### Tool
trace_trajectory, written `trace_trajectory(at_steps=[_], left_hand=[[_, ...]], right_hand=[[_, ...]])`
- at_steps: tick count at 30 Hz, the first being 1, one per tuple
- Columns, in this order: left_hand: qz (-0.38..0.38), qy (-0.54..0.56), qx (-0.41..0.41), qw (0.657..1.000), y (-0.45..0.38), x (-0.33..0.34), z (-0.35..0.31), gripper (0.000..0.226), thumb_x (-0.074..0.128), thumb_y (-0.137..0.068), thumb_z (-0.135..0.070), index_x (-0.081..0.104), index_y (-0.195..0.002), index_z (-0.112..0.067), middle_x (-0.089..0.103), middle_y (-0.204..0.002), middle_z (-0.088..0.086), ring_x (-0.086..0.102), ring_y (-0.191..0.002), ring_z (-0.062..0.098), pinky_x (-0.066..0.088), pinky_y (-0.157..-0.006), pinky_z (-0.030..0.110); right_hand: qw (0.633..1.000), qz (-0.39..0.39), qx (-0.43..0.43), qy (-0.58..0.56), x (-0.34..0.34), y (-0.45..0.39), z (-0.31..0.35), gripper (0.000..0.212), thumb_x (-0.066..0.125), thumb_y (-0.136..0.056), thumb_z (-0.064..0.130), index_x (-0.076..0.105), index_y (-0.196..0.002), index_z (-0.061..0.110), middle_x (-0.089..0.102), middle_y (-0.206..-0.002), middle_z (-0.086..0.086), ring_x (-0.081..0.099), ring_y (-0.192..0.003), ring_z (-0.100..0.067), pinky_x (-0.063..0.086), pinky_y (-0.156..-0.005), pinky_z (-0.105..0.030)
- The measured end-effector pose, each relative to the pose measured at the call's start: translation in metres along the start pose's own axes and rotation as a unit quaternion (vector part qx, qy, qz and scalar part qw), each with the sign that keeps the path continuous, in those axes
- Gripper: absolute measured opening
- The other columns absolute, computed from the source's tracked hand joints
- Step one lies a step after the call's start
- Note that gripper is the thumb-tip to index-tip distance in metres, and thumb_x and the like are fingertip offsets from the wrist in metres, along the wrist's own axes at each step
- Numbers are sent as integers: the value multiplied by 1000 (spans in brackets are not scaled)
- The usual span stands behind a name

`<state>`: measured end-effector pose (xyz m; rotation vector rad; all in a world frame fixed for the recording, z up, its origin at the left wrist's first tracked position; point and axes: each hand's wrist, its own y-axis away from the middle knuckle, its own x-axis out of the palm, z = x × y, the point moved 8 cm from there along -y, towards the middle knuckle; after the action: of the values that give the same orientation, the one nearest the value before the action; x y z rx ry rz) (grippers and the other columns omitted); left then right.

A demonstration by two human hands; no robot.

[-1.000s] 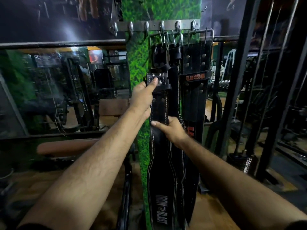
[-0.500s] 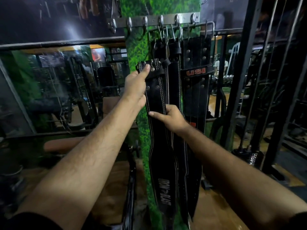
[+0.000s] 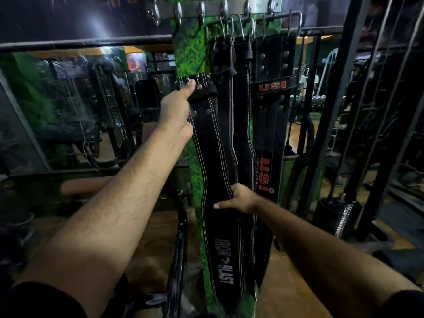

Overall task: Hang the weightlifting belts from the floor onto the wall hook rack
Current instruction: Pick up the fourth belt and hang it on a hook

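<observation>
Belt (image 3: 213, 161) with white stitching hangs between two grips: the left hand (image 3: 176, 106) pinches its buckle end, thumb on top, while the right hand (image 3: 241, 199) curls round its middle. It seems to be mid-lift; next the buckle must rise to a free hook on the rack (image 3: 213, 8) above the fingers. Hung belts (image 3: 273, 106) crowd just right of the thumb.
</observation>
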<state>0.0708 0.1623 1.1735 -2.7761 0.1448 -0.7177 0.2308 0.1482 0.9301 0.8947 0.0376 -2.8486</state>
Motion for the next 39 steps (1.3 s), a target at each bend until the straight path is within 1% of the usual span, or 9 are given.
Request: trace_trajectory(at_steps=[3,6,10,15,22,26,30,37,39], left_hand=[[-5,-11,-6,1000,2,-2,-11,12,64,-92,-17,68,-81,-14,71,-69,1,67,-62,25,54,-49,33],[-27,-42,5,999,6,-11,-15,8,64,-87,-18,67,-80,-16,68,-69,-1,66,-58,21,51,-50,31],[-28,-69,14,997,17,-12,-11,10,64,-85,-20,68,-77,-15,67,-67,-1,61,-58,20,47,-48,27],[-25,-97,31,994,29,-22,-1,12,64,-85,-25,68,-84,-14,68,-81,7,65,-63,20,49,-50,28],[-54,-160,81,982,31,-43,1,29,61,-68,-43,69,-79,-16,62,-87,13,62,-83,35,51,-71,53],[-56,-148,102,982,37,-46,3,26,62,-70,-39,63,-82,-16,58,-85,10,55,-81,26,45,-71,44],[-89,-115,158,977,40,-55,-1,45,67,-74,-27,54,-117,-21,64,-98,4,61,-92,20,51,-84,39],[-97,-69,172,978,28,-61,0,19,65,-96,-18,62,-113,-9,67,-87,-1,64,-81,9,53,-68,23],[-96,-38,142,985,23,-58,4,9,64,-97,-20,65,-98,-12,66,-84,0,63,-82,14,53,-71,30]], right_hand=[[990,-44,-72,-113,-17,4,48,42,72,-87,54,56,-66,20,54,-60,10,53,-53,-8,46,-54,-23],[941,-82,-121,-306,-41,8,103,38,57,-97,54,62,-82,20,50,-67,7,47,-57,-8,48,-56,-26],[908,-117,-135,-380,-72,13,158,46,57,-93,62,67,-103,19,50,-69,10,47,-58,-8,49,-65,-29],[922,-113,-154,-337,-89,22,199,28,68,-91,51,65,-90,24,57,-76,3,53,-57,-8,50,-66,-29],[938,-98,-196,-268,-90,26,212,20,75,-90,25,58,-79,21,57,-70,4,54,-60,-6,55,-57,-26],[945,-110,-213,-224,-89,27,215,26,78,-87,14,54,-75,16,54,-66,0,55,-53,-5,55,-53,-25],[932,-153,-219,-243,-86,26,215,28,78,-86,9,56,-71,14,55,-57,5,55,-50,-4,53,-52,-24],[918,-196,-224,-263,-88,25,224,27,78,-86,8,57,-70,14,60,-57,6,56,-49,-2,53,-50,-24],[914,-206,-236,-258,-91,25,226,26,78,-86,8,58,-72,14,64,-68,-3,58,-50,-2,51,-48,-22]])
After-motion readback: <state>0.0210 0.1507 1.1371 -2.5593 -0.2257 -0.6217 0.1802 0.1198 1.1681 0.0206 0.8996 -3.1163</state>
